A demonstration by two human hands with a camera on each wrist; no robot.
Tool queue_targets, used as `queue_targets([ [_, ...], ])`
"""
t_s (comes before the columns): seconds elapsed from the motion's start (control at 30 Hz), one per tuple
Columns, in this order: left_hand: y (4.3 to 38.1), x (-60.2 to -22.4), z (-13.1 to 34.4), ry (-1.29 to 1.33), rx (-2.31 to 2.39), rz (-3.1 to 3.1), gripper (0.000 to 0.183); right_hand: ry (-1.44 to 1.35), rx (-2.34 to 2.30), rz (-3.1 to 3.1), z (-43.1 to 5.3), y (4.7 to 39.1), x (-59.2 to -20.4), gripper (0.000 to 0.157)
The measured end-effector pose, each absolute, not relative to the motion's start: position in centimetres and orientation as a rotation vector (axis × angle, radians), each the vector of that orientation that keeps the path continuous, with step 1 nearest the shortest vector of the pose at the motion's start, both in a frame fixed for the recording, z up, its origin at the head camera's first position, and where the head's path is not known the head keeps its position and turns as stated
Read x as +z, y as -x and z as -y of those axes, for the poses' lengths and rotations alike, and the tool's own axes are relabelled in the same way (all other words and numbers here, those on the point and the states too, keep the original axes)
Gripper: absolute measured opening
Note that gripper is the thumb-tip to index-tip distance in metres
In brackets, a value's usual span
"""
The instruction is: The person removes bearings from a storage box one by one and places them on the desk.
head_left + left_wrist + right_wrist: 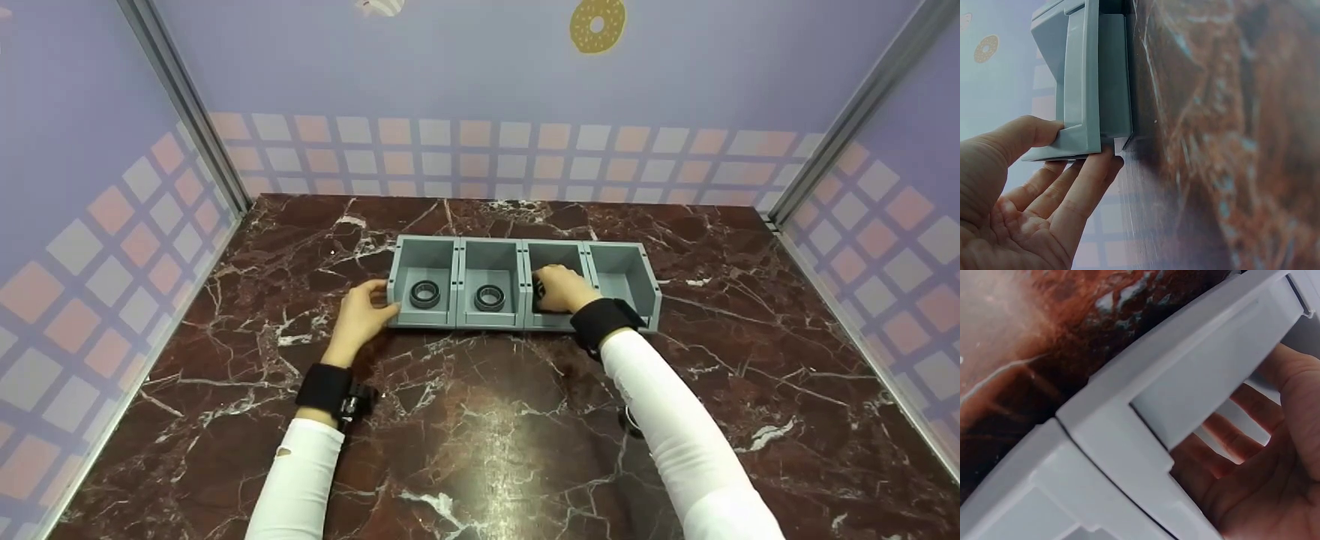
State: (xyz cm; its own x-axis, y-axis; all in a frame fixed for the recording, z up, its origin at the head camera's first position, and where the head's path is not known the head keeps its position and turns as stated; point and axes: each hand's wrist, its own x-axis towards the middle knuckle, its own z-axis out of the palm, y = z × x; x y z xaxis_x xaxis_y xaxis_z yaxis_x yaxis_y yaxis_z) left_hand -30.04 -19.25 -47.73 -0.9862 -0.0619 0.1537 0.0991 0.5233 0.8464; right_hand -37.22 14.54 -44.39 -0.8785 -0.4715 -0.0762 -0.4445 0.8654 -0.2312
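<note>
A row of joined grey bins (491,321) lies on the marbled table. One black ring bearing (425,295) lies in the leftmost bin and another bearing (490,298) in the second. My left hand (361,319) grips the row's left end wall, thumb on the front side and fingers behind, as the left wrist view also shows. My right hand (564,288) reaches down into the third bin, its fingers around a dark bearing (539,289) that the hand mostly covers. In the right wrist view those fingers (1230,439) are inside the bin, and their tips are hidden by its front wall.
The rightmost bin (616,285) shows a bare floor. A dark round object (628,424) lies on the table, partly hidden under the right forearm. Patterned walls (480,67) enclose the table (480,420) at the back and both sides.
</note>
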Motion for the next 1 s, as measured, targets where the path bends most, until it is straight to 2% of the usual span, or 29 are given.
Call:
queue_targets([
  [0.43, 30.03, -47.73, 19.26, 0.022, -1.452, 2.593, 0.045, 0.663, -0.265, -2.898, -14.37, 37.45, -44.71, 0.05],
  [0.63, 30.09, -47.76, 19.28, 0.026, -1.45, 2.589, 0.044, 0.667, -0.251, -2.917, -14.32, 37.54, -44.86, 0.04],
  [0.87, 30.0, -47.83, 19.31, 0.029, -1.469, 2.591, 0.045, 0.718, -0.242, -2.941, -14.35, 37.44, -44.98, 0.018],
  [1.0, 30.06, -47.81, 19.28, 0.023, -1.472, 2.588, 0.045, 0.71, -0.248, -2.947, -14.39, 37.53, -45.09, 0.012],
])
